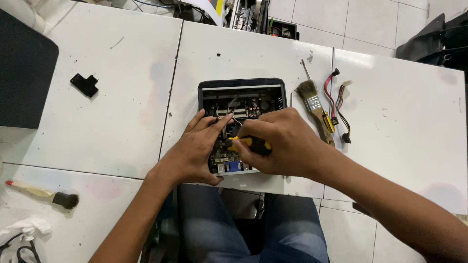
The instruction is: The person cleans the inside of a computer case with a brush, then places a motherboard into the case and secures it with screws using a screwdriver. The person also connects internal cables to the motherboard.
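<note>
Far left of the hands, on the white surface [107, 122]: small brush with a pale handle [43, 194], and further up a black plastic bracket [85, 84]. Left hand [192, 151] lies on the open black device case [241, 87], fingers spread and pressing on the circuit board [222, 156], gripping nothing. Case sits right at the near edge of the surface, under both hands. Right hand [280, 141] is closed around a yellow-and-black screwdriver [248, 143], just beside the left fingertips, over the board; tip is hidden. Right of the hands, near but apart: wooden-handled paintbrush [317, 109], then a bundle of red and multicolour cables [336, 104] just beside it.
</note>
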